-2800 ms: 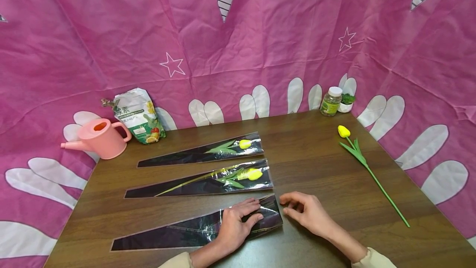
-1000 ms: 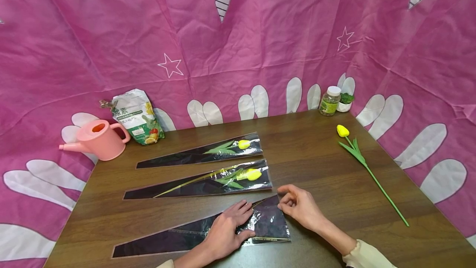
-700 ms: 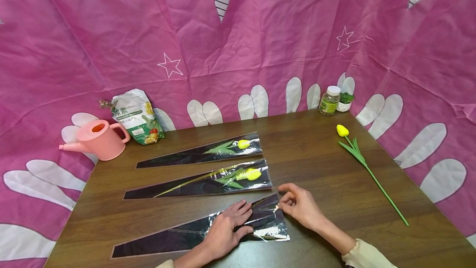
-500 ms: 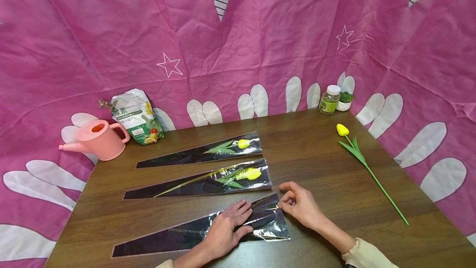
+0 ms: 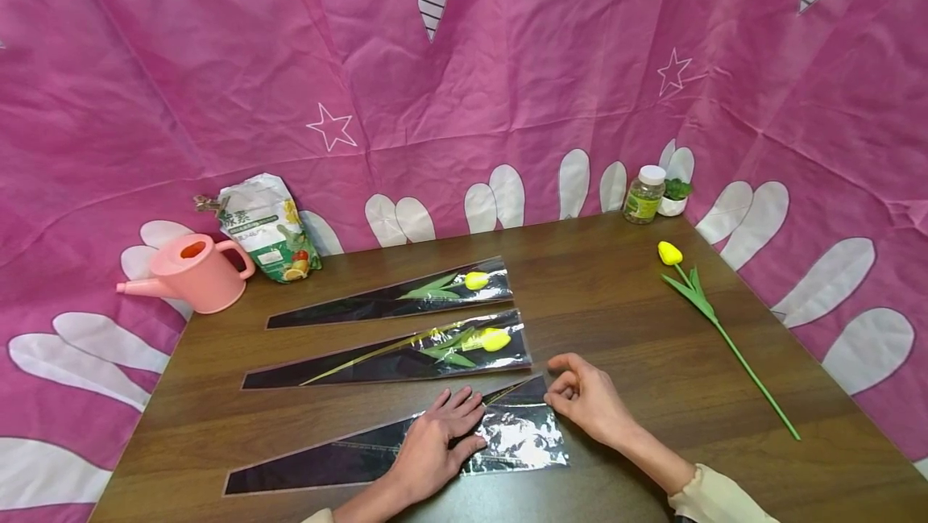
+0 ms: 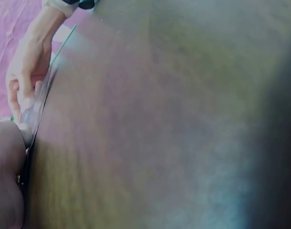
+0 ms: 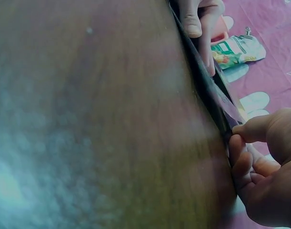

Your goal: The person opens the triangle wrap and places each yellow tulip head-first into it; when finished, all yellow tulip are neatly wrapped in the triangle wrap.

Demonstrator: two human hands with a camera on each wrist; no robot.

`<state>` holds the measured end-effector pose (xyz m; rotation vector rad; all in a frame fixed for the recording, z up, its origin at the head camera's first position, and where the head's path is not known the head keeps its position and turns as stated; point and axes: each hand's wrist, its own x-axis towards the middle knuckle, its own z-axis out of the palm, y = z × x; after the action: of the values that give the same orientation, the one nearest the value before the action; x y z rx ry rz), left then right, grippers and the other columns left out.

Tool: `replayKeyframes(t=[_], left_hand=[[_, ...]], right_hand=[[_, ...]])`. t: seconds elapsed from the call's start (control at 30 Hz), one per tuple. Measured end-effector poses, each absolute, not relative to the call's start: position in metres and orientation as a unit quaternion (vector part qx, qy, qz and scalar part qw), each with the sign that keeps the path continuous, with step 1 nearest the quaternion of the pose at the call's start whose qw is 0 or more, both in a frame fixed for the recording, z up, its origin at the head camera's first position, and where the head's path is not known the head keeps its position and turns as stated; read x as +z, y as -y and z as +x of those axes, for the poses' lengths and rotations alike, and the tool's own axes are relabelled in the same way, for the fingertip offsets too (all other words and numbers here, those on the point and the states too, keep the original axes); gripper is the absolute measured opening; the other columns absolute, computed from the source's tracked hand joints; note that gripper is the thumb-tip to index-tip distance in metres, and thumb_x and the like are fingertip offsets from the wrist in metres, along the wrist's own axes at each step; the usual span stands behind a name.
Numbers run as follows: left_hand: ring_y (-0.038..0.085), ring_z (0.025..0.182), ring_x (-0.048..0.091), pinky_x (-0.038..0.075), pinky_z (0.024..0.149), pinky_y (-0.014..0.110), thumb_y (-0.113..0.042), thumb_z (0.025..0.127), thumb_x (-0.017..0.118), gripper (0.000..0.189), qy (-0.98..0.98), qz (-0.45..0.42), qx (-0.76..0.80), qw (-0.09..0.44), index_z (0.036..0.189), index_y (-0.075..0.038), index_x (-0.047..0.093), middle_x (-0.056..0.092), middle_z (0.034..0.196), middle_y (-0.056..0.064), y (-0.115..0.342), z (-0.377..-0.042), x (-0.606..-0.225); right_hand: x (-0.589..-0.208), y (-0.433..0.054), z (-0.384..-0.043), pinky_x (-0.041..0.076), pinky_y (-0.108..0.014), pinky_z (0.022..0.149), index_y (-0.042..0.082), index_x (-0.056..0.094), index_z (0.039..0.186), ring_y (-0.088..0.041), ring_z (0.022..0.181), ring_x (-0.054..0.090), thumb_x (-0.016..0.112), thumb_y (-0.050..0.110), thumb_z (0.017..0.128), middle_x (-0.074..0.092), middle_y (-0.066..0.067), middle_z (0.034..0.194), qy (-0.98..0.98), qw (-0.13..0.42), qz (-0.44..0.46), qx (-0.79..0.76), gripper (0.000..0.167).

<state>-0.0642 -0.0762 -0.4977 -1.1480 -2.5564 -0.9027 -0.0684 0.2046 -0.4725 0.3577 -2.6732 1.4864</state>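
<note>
The nearest black flower sleeve (image 5: pixel 326 462), with a clear front, lies on the table, its wide mouth to the right. My left hand (image 5: pixel 437 444) rests flat on it with spread fingers. At the mouth's far corner my right hand (image 5: pixel 590 404) pinches the edge between thumb and index finger; the right wrist view shows this pinch of the right hand (image 7: pixel 264 167) up close. Beyond lie a middle sleeve (image 5: pixel 279 378) and a far sleeve (image 5: pixel 312 314), each holding a yellow tulip. One loose yellow tulip (image 5: pixel 718 325) lies to the right.
A pink watering can (image 5: pixel 199 277) and a clipped white-green bag (image 5: pixel 268 225) stand at the back left. At the back right are a white-lidded jar (image 5: pixel 644 199) and a small potted plant (image 5: pixel 674 199). A pink curtain (image 5: pixel 435 96) hangs behind the wooden table (image 5: pixel 602 281).
My right hand has come from beside the nearest sleeve to pinching its mouth edge. The sleeve's wide end is spread flatter and reaches further right. My left hand has shifted left along it.
</note>
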Motion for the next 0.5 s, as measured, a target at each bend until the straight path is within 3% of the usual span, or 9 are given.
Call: replayKeyframes(t=[0.5], left_hand=[[0.026, 0.119, 0.062, 0.045, 0.102, 0.049, -0.011, 0.083, 0.08, 0.029, 0.849, -0.37, -0.347, 0.146, 0.109, 0.0, 0.077, 0.069, 0.121, 0.011, 0.0733, -0.065, -0.5025]], right_hand=[[-0.4723, -0.2035, -0.0685, 0.047, -0.027, 0.068, -0.003, 0.057, 0.114, -0.004, 0.066, 0.062, 0.08, -0.005, 0.078, 0.069, 0.01, 0.074, 0.874, 0.034, 0.104, 0.473, 0.042]])
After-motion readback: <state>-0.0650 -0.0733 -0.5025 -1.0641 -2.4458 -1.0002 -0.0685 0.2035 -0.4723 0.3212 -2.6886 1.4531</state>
